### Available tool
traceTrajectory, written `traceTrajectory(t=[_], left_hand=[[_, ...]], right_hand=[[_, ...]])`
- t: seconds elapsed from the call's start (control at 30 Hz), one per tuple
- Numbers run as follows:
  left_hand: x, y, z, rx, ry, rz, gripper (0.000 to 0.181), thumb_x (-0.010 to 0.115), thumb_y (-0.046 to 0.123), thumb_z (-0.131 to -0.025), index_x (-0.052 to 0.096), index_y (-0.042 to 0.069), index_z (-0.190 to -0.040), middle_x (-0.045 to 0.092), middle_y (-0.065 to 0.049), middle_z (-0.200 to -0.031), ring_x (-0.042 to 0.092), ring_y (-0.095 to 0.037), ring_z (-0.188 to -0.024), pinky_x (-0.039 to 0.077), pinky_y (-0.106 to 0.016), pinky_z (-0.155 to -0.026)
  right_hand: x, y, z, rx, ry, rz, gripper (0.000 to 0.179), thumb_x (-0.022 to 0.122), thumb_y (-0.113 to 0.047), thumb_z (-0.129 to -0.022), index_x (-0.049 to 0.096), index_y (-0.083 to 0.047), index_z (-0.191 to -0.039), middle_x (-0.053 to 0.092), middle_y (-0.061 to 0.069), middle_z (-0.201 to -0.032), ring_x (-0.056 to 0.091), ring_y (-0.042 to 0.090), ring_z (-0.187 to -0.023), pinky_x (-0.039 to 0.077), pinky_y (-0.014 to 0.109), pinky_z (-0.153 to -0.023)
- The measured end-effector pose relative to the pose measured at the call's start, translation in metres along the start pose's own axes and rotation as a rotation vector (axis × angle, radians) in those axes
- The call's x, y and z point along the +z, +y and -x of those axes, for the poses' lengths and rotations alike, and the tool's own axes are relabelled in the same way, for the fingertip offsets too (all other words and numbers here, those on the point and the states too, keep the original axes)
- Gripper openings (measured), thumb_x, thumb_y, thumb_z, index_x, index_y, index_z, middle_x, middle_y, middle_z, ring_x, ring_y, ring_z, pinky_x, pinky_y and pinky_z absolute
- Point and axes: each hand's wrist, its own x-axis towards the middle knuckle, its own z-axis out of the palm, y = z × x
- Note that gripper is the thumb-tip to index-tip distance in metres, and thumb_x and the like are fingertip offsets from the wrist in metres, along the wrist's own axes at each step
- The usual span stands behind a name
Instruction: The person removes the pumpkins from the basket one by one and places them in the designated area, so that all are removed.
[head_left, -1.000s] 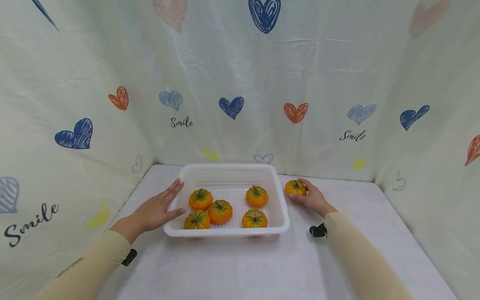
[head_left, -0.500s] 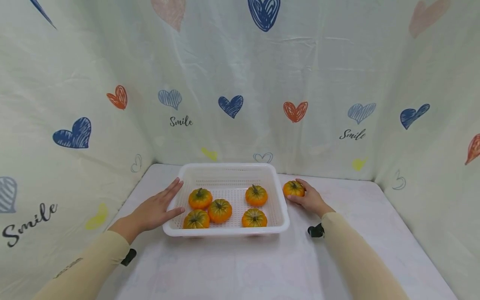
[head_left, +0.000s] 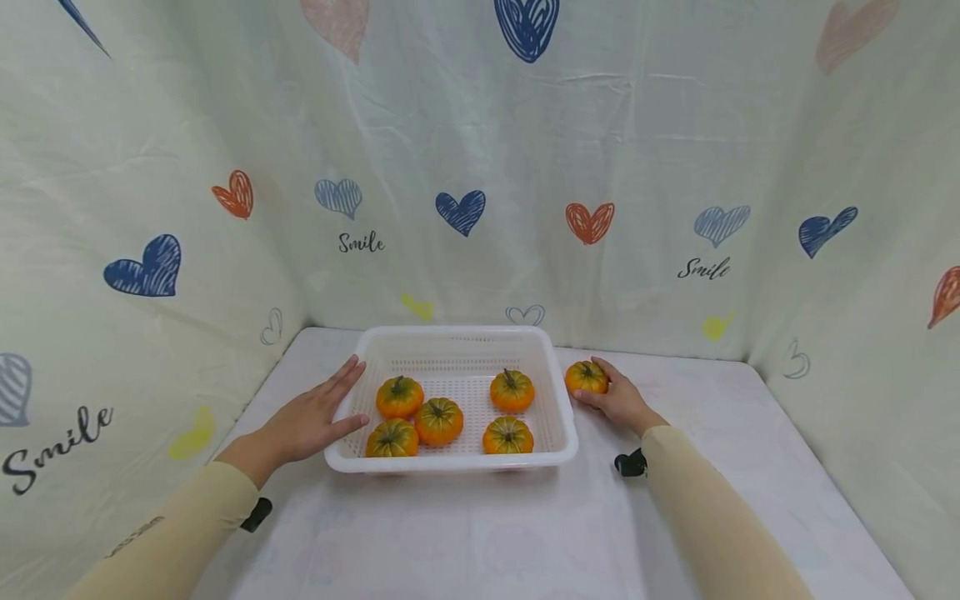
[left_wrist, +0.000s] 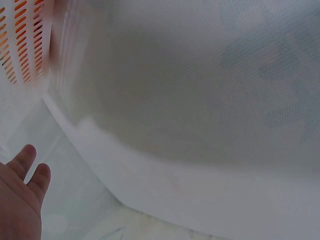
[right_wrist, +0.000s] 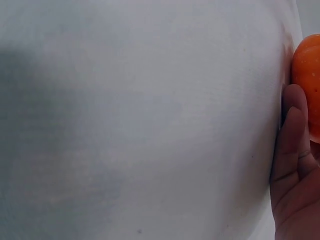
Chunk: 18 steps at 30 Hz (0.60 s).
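A white plastic basket [head_left: 450, 463] with perforated sides sits mid-table in the head view. Inside it are several small orange pumpkins [head_left: 439, 422] with green-striped tops, three grouped on the left and two on the right. My left hand [head_left: 311, 421] is at the basket's left rim, fingers straight and spread, thumb pointing over the edge. Just right of the basket, my right hand [head_left: 618, 402] holds another small pumpkin [head_left: 587, 377] between thumb and fingers. In the right wrist view, fingers [right_wrist: 292, 130] lie along that pumpkin's orange side, low by the tablecloth.
A white cloth covers the table [head_left: 465, 533]. Behind it and on both sides hangs a pale curtain [head_left: 525, 150] printed with hearts and "Smile". Dark wrist-worn devices show under both sleeves, one by the right cuff [head_left: 632, 463].
My right hand and the pumpkin in it have shifted slightly left, closer to the basket, mostly in the first half second. The left hand and the basket's pumpkins keep their places.
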Motion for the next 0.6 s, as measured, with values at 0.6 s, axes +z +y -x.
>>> traceTrajectory(t=[0.6], left_hand=[[0.0000,0.0008,-0.0007,-0.019,-0.012,0.008,0.087,0.053,0.055,-0.097,0.012,0.014,-0.161,0.004,-0.011,-0.167,0.028,-0.047,-0.142,0.030,-0.067,-0.107]], right_hand=[[-0.0006,-0.0016,0.0029,-0.042,0.011,0.004,0.092,0.075,-0.041,-0.090,0.021,-0.013,-0.159,0.029,0.026,-0.155,0.031,0.044,-0.138,0.021,0.062,-0.114]])
